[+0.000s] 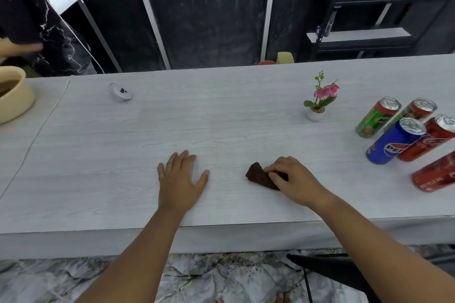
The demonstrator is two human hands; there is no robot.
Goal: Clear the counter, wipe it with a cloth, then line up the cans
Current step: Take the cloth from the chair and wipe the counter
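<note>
A small dark brown cloth (257,174) lies bunched on the pale wood-grain counter (221,118), near its front edge. My right hand (293,179) presses down on the cloth with its fingers closed over it. My left hand (181,177) rests flat on the counter with fingers spread, a short way left of the cloth. At the right end stand several cans: two green ones (376,117) at the back, a blue Pepsi can (394,141), and two red cola cans (428,140) nearer the front.
A small potted pink flower (318,98) stands behind and left of the cans. A beige bowl (14,98) sits at the far left, a small white device (120,92) near the back. Another person (37,19) stands behind the counter at the left. A black shelf (369,19) is behind.
</note>
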